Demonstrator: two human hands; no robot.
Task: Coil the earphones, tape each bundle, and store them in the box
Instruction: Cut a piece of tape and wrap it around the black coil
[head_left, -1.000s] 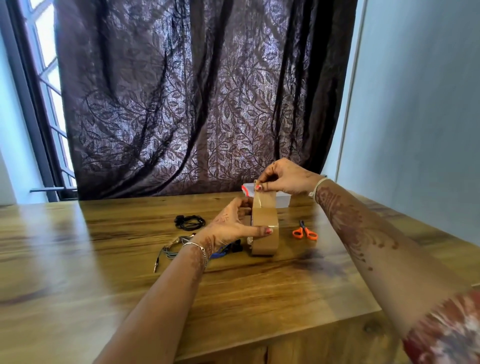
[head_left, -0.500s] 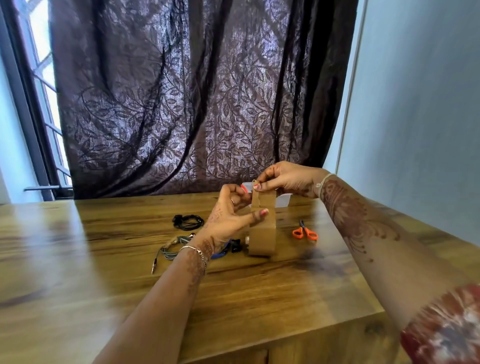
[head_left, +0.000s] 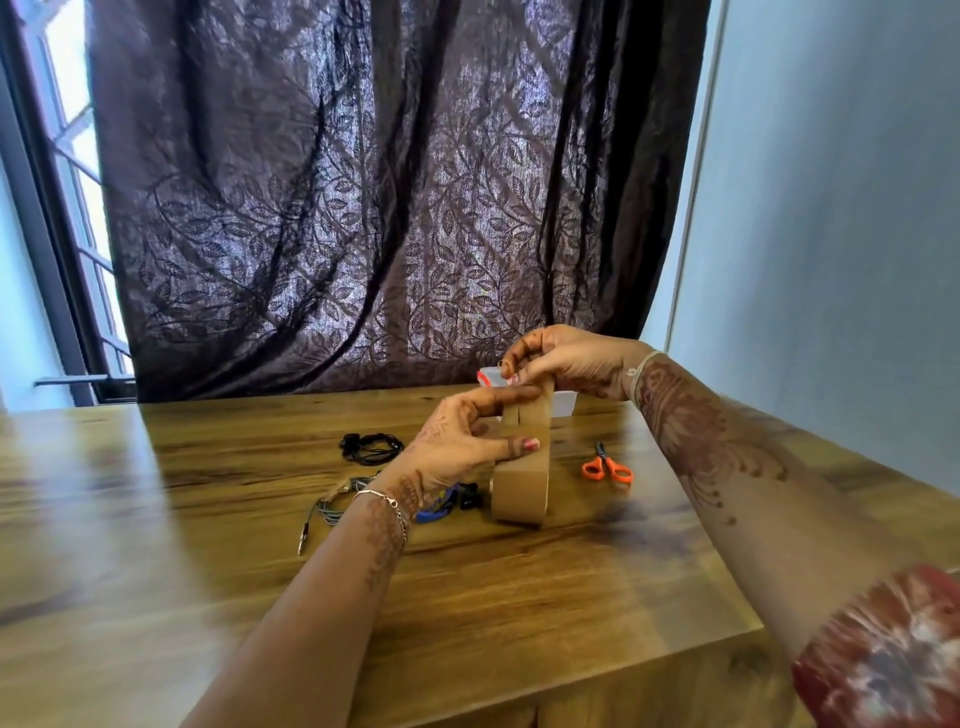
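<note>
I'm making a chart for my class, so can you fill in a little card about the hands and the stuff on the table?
left hand: grips the tape roll, which is upright on its edge
right hand: pinches the loose end above the roll
scissors: right of the roll
black earphones, grey earphones, blue earphones: on the table, left of the roll
box: behind the hands, partly hidden

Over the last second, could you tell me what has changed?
The right hand drew the strip higher off the roll; the left hand moved up from the roll to pinch the strip. Earphones, scissors and box stayed put.
</note>
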